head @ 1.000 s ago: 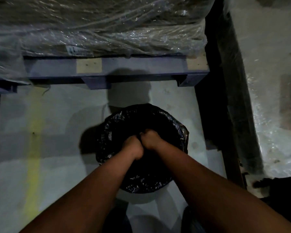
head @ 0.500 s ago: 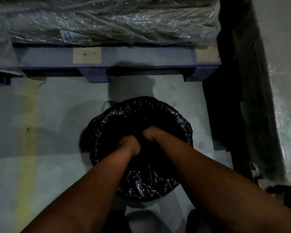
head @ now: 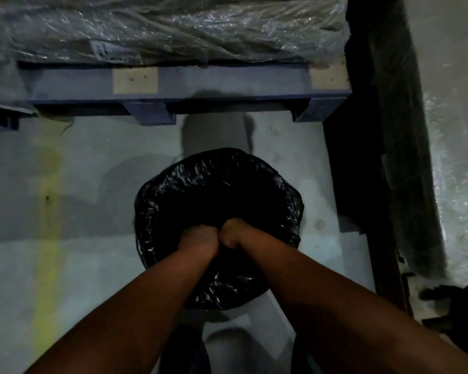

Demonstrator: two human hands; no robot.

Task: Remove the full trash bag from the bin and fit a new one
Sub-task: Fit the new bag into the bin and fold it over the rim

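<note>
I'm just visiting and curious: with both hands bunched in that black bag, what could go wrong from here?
The left hand and right hand clutch the thin, crinkled black bag at one spot, so it might tear under a hard pull. The pallet stands close behind, so a lifted bag could snag on it. The dim light could hide a spill.

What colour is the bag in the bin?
Black and glossy, the bag shows crinkled highlights; head view, the only one.

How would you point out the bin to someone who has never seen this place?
Find the plastic-wrapped blue pallet across the top. On the grey floor just in front of it stands the round bin, under both hands. It is the only thing lined with crinkly black plastic.
</note>
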